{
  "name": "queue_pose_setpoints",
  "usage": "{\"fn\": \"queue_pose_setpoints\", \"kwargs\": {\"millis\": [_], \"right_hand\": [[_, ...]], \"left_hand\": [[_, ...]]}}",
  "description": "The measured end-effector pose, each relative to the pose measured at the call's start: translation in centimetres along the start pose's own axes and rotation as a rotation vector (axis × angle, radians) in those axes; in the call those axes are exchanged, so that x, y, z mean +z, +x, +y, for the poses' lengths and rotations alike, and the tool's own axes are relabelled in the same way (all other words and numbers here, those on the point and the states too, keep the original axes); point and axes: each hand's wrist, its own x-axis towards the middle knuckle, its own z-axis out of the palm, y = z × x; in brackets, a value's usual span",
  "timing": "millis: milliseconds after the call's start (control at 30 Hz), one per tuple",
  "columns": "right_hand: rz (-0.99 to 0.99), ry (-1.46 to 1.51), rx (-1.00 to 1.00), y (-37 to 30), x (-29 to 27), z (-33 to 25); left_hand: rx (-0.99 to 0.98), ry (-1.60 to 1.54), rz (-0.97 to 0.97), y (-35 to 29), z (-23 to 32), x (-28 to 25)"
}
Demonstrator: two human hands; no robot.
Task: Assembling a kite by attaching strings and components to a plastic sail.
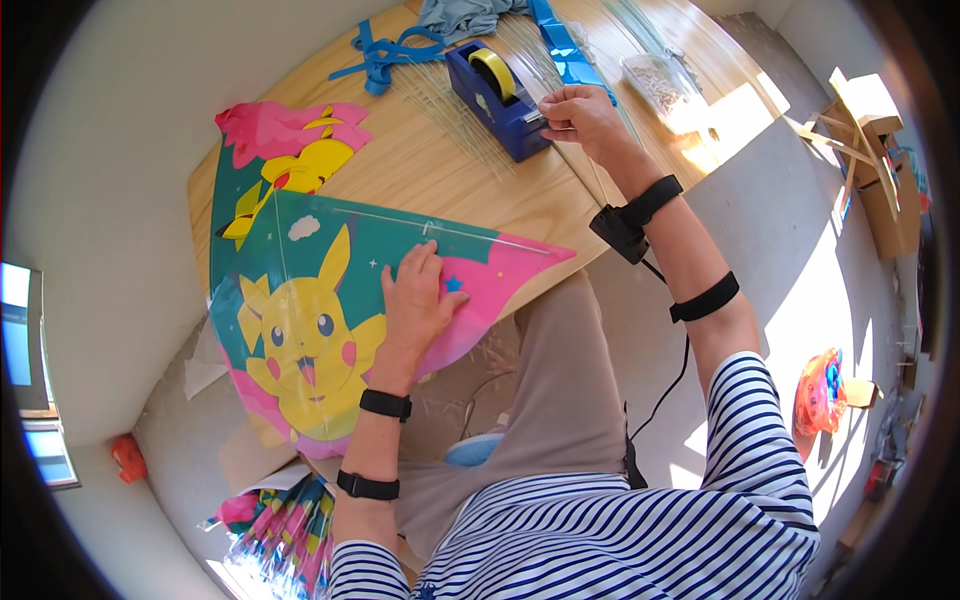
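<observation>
A green and pink kite (385, 235) with a yellow cartoon animal lies over the near table edge, its lower part hanging past it. My left hand (415, 300) rests on it, fingers stretched out, just below a thin pale rod (480, 236) along its upper edge. Farther off stands a dark blue tape dispenser (490, 105) with a roll of tape (492, 75) on a yellow core. At the dispenser's cutting end my right hand (585, 120) is closed in a pinch on the clear tape; the piece between the fingertips is mostly hidden.
Another similar kite (310, 165) lies partly underneath at the left. Thin clear rods (440, 100), blue strips (385, 55) and a clear box (660, 85) are on the wooden table (400, 165). Folded kites (285, 535) stand low at the left; a cardboard box (890, 215) is at the right.
</observation>
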Motion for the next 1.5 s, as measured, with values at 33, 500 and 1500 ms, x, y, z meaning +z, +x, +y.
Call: {"fn": "queue_pose_setpoints", "kwargs": {"millis": [33,500,1500], "right_hand": [[0.002,-0.023,-0.003,-0.2,0.0,0.1],[0.121,0.098,0.050,-0.9,-0.3,3.6],[0.204,0.318,0.113,-2.4,1.7,5.6]], "left_hand": [[0.001,-0.001,-0.002,0.0,0.0,0.1],[0.004,0.006,-0.009,0.1,-0.2,0.2],[-0.003,-0.021,0.014,0.0,0.2,0.0]]}}
